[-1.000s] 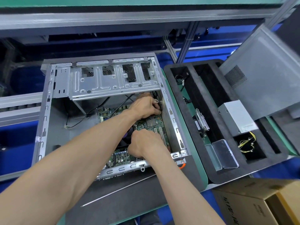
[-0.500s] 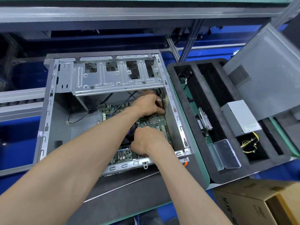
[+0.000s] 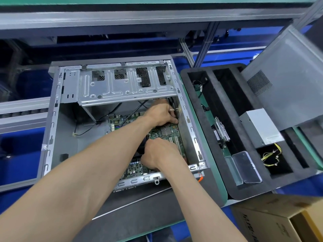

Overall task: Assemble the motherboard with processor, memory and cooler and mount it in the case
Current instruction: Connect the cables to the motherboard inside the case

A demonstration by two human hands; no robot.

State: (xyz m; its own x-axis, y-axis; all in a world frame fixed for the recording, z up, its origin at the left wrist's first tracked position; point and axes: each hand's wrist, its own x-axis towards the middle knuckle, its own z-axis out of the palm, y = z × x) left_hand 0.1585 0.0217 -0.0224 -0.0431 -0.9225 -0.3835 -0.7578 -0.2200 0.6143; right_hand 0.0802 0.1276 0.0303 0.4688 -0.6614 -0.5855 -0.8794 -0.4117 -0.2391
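Motherboard [image 3: 164,135] lies in our case [image 3: 52,130], under our 2 hands: left [image 3: 161,113] seemingly pinching cables, right [image 3: 157,152] curled, its grip unclear.

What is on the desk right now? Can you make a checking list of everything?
Surface: green bench mat under the case and tray.
Job's things: motherboard lies inside the open case.
Clutter: black foam tray holds a power supply and a clear plastic box; cardboard box at lower right.
Grip: left hand reaches to the case's far right corner, right hand rests on the board; what the fingers hold is hidden.
Cables: black cables cross the board; yellow wires in the tray.
Surroundings: grey side panel, metal frame rails.
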